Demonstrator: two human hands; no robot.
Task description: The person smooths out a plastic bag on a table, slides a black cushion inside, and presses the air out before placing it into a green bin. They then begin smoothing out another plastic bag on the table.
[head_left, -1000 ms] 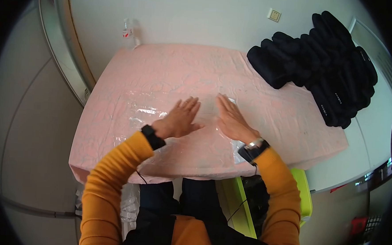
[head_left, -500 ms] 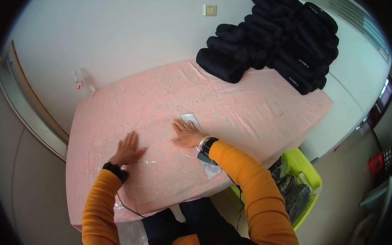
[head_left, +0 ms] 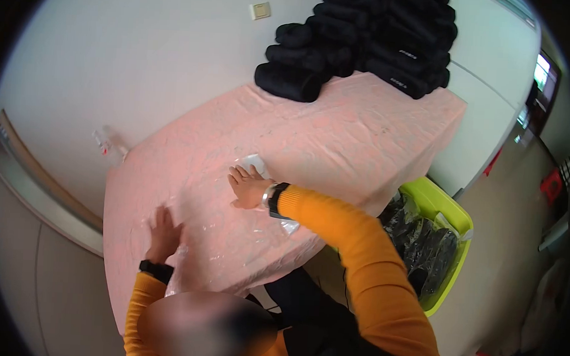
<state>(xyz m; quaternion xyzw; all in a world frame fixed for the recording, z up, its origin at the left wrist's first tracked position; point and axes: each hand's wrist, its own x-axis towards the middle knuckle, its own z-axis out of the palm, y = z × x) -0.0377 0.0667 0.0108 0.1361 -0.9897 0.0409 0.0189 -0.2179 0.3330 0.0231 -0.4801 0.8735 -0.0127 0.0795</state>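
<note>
A clear plastic bag (head_left: 208, 224) lies flat on the pink tablecloth (head_left: 338, 142), its glossy film catching the light. My right hand (head_left: 249, 187) rests palm down at its right end, fingers spread, beside a white patch (head_left: 252, 161) that shows past the fingertips. More white pokes out below that wrist. Toward the table's left side, my left hand (head_left: 164, 235) is open over the film's left part, fingers stretched away from me. Both wrists wear dark bands. A blurred oval at the bottom hides part of my left forearm.
Black cushions (head_left: 290, 81) are stacked at the table's back against the wall. A lime-green bin (head_left: 463, 252) holding plastic-wrapped dark items stands on the floor by the table's right edge. At the back left corner is a clear bottle (head_left: 102, 142). A white cabinet (head_left: 479, 104) stands behind right.
My left hand has moved left and toward me, widening the gap between the hands. My right hand stays by the white patch. The camera view has shifted.
</note>
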